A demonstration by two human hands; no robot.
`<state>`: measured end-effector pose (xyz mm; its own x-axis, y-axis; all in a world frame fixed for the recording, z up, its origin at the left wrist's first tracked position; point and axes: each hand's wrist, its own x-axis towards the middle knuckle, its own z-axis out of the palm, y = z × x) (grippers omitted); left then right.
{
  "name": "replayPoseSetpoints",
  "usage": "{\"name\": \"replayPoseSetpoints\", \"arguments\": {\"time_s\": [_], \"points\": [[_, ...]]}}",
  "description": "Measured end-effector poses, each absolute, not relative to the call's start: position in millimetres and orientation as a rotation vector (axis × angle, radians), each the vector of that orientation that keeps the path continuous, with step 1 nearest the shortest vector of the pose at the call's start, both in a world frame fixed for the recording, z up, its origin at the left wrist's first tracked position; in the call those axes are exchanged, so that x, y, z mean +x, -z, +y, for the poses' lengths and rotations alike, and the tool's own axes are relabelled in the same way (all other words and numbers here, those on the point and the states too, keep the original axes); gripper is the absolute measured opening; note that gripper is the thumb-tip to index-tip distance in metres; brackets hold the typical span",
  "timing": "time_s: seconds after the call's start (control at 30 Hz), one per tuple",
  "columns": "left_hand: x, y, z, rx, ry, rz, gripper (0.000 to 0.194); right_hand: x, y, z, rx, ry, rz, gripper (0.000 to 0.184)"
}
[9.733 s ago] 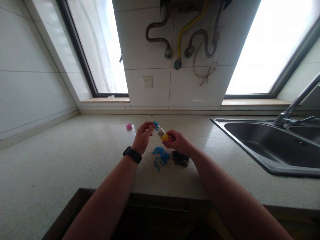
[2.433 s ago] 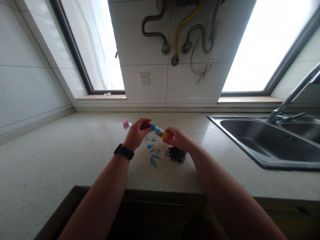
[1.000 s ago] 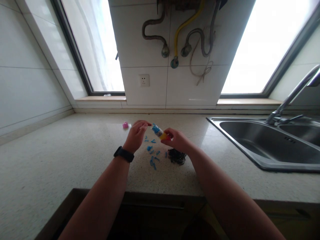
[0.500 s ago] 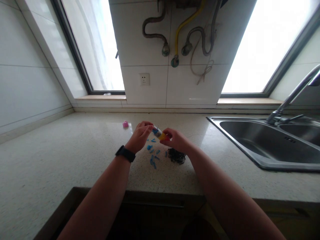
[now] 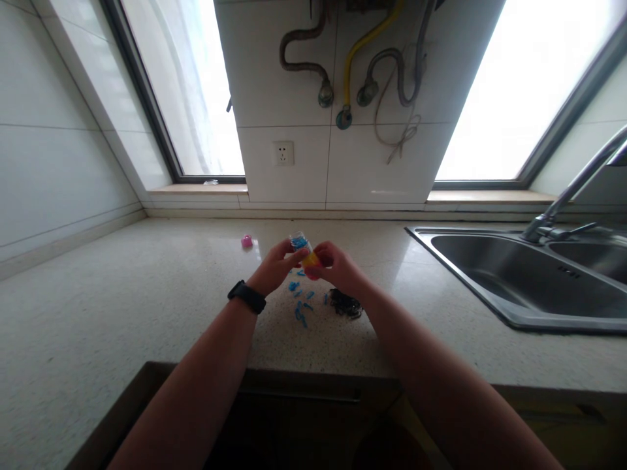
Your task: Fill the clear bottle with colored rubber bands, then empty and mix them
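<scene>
One plastic tube (image 5: 311, 260) tilts above the bench (image 5: 171, 294); the left hand (image 5: 277, 266) clamps its fingers round the middle, the right hand (image 5: 337, 264) pinches the red end. Blue pieces (image 5: 294, 286) lie nearer, left of a black heap (image 5: 345, 304).

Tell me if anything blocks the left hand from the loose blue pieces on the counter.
Nothing visible stands between the left hand and the loose blue pieces; the dark pile lies off to their right.
</scene>
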<state>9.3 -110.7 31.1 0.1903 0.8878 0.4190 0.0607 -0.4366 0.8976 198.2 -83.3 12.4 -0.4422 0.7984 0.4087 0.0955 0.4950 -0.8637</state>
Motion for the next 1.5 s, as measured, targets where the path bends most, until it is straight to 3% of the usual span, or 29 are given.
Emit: {"name": "replayPoseSetpoints", "arguments": {"time_s": [0.13, 0.23, 0.53, 0.63, 0.8, 1.3, 1.5], "points": [[10, -34, -112, 1.526, -1.406, 0.856, 0.031, 191, -10, -84, -0.699, -1.018, -1.867, 0.05], [10, -39, -116, 1.395, -1.48, 0.755, 0.033, 192, -10, -81, -0.69, -1.011, -1.853, 0.041], [3, -44, -118, 1.184, -1.603, 0.656, 0.034, 216, -23, -85, -0.895, -0.513, -2.214, 0.015], [0, -43, -115, 1.104, -1.63, 0.69, 0.037, 219, -27, -92, -0.85, -0.429, -2.354, 0.016], [-3, -41, -112, 1.013, -1.568, 0.663, 0.04, 223, -34, -98, -0.769, -0.486, -2.559, 0.025], [-4, -45, -113, 0.941, -1.521, 0.541, 0.043, 217, -25, -98, -0.783, -0.596, -2.675, 0.011], [-1, -48, -117, 0.973, -1.483, 0.521, 0.042, 209, -23, -96, -0.826, -0.618, -2.67, 0.014]]}}
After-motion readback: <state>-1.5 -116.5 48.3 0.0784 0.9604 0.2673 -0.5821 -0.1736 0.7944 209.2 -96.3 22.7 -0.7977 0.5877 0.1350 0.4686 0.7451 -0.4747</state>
